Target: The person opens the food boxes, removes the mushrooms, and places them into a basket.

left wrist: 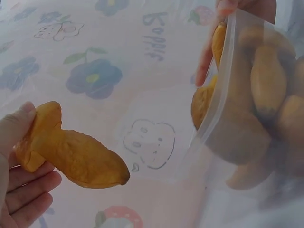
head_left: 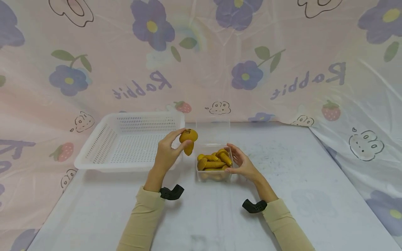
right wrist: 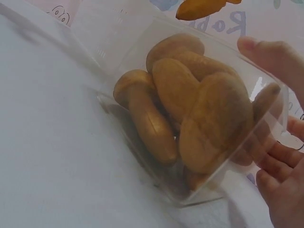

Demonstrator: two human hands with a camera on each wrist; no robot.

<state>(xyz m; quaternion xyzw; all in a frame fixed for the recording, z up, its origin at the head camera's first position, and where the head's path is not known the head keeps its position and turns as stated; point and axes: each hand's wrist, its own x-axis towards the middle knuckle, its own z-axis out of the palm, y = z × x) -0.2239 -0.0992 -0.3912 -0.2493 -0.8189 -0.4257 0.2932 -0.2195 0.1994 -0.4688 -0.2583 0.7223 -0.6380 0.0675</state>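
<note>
My left hand [head_left: 166, 151] pinches a yellow-brown mushroom [head_left: 188, 139] by its cap, up in the air between the basket and the box. In the left wrist view the mushroom [left wrist: 80, 152] has its stem pointing away from the palm. A clear plastic box [head_left: 215, 176] stands on the table, holding several similar mushrooms [head_left: 215, 164]. My right hand [head_left: 246, 164] grips the box by its right side, thumb near the front corner and fingers toward the back. Through the wall of the box, the right wrist view shows mushrooms [right wrist: 152, 128] piled together.
A white perforated plastic basket [head_left: 113, 167] stands to the left, with nothing visible inside. The box's transparent lid [head_left: 213, 130] stands raised behind it. The white tabletop [head_left: 282, 181] extends to the right, and a printed cloth [head_left: 201, 62] hangs at the back and sides.
</note>
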